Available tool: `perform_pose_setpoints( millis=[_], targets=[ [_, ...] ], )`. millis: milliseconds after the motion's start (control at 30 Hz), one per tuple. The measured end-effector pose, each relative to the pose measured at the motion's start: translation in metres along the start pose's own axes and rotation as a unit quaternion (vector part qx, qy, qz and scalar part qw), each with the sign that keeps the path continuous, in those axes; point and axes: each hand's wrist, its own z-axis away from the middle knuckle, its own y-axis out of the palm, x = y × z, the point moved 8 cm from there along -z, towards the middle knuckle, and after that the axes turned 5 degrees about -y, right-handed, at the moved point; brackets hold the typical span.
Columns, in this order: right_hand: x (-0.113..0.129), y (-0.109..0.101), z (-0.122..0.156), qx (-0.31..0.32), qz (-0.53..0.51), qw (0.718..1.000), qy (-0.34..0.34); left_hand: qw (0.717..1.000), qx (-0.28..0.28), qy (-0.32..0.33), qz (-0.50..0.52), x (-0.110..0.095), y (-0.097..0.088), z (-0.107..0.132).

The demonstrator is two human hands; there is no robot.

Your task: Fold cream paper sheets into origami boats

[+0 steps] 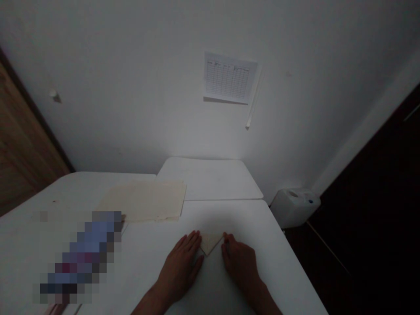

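Note:
A small folded piece of cream paper lies on the white table, its point turned toward me. My left hand rests flat at the paper's left side, fingers stretched out and fingertips touching it. At the right corner, my right hand has its fingers curled in and pinches the paper's edge. Its thumb and fingertips are partly hidden in the dim light.
Larger cream sheets lie on the table at the back left. A blurred-out bluish item is at the left. A printed chart hangs on the wall. A white container stands beyond the table's right edge.

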Motion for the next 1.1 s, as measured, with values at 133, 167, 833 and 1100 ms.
perform_pose_setpoints(
  millis=[133,167,833,1100],
  targets=[
    [-0.003,-0.004,-0.004,-0.024,-0.032,0.999,-0.01,1.0,0.007,-0.008,-0.008,0.001,-0.001,-0.006],
    [-0.003,-0.006,-0.006,-0.038,-0.044,0.998,-0.017,1.0,0.007,-0.012,-0.008,0.001,-0.001,-0.008],
    [0.023,0.005,-0.032,0.013,-0.169,0.974,-0.15,0.997,-0.001,-0.067,0.048,0.007,0.001,-0.023],
    [0.036,-0.001,-0.031,0.043,-0.069,0.981,-0.175,0.993,0.002,-0.084,0.081,0.006,-0.004,-0.022]
  ],
)
